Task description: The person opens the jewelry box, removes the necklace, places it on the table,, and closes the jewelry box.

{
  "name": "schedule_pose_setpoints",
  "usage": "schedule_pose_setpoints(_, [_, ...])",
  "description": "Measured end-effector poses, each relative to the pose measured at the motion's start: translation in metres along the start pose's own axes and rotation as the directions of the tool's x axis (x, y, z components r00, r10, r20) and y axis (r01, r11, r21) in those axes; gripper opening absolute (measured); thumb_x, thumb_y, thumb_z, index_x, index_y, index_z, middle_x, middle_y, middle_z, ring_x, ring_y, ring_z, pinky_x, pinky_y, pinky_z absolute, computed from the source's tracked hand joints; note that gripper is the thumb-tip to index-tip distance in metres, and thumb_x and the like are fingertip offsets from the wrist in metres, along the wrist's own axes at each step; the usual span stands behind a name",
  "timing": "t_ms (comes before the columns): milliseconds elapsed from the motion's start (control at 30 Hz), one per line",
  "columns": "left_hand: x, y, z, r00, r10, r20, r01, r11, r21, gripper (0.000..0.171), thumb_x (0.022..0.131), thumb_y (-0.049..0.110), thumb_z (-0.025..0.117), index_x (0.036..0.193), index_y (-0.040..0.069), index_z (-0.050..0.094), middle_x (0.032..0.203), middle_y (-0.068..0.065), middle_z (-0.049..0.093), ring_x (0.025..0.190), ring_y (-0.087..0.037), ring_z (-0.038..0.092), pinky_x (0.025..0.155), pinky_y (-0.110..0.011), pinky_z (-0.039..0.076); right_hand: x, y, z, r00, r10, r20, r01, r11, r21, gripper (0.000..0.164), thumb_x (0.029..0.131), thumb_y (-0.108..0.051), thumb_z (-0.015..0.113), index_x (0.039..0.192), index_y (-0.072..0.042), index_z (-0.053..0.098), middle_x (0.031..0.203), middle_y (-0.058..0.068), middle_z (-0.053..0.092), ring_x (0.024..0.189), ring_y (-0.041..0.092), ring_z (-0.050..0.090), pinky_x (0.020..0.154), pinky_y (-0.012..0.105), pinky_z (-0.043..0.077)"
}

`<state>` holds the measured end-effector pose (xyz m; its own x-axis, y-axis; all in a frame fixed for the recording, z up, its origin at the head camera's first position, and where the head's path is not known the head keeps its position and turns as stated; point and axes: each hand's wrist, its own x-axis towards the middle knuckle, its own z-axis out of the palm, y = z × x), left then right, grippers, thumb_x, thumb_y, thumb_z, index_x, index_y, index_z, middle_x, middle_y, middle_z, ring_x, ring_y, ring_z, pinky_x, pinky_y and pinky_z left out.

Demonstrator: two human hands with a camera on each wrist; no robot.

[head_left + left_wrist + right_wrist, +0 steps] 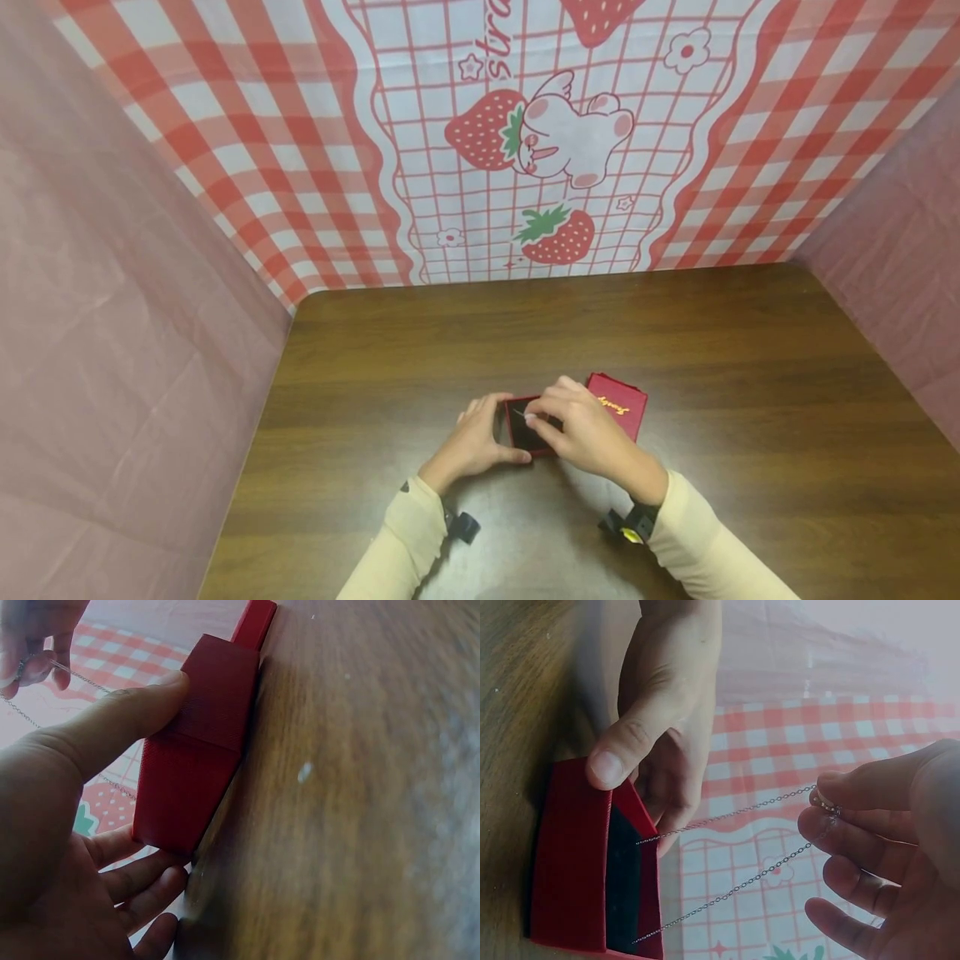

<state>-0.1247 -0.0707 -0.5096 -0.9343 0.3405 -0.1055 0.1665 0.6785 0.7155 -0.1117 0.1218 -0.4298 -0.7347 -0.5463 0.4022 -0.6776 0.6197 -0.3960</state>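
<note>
The red letters (pixel 498 37) "stra" are printed sideways on the checked cloth (pixel 420 167) beyond the left hand (pixel 476 442). Gold script (pixel 614 406), not clearly legible, is borne by the red lid (pixel 628 395) beside the right hand (pixel 577 422).

The head view faces forward-down from above; close, seemingly sideways wrist views share the red box (pixel 570 862).

A brown wood-grain table (pixel 360 367) bears a red box (pixel 570 859) and, beside it, a gold-lettered red lid (pixel 622 403).
</note>
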Motion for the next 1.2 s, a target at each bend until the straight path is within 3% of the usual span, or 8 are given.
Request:
schedule_pose_setpoints(933, [0.0014, 0.0014, -0.0018, 1.0, -0.026, -0.007, 0.026, 0.999, -0.036, 0.093, 0.063, 0.042, 0.089, 0.14, 0.016, 0.043, 0.138, -0.01, 0.054, 0.129, -0.03, 0.045, 0.112, -0.054, 0.03, -0.0029, 0.0037, -0.0014, 0.996, -0.047, -0.073, 0.049, 0.998, 0.037, 0.011, 0.077, -0.01, 0.08, 0.086, -0.009, 0.074, 0.078, -0.005, 0.069, 0.076, 0.009, 0.051, 0.063, 0.022, 0.043])
schedule_pose_setpoints(1200, [0.0009, 0.0, 0.0006, 0.999, -0.033, 0.004, 0.034, 0.999, -0.023, 0.093, 0.063, 0.043, 0.088, 0.14, 0.017, 0.042, 0.139, -0.01, 0.053, 0.13, -0.028, 0.045, 0.112, -0.052, 0.031, -0.0057, 0.0037, -0.0023, 0.99, -0.061, -0.126, 0.068, 0.996, 0.053, 0.014, 0.074, -0.007, 0.081, 0.087, -0.008, 0.074, 0.078, -0.004, 0.069, 0.076, 0.009, 0.051, 0.063, 0.021, 0.043])
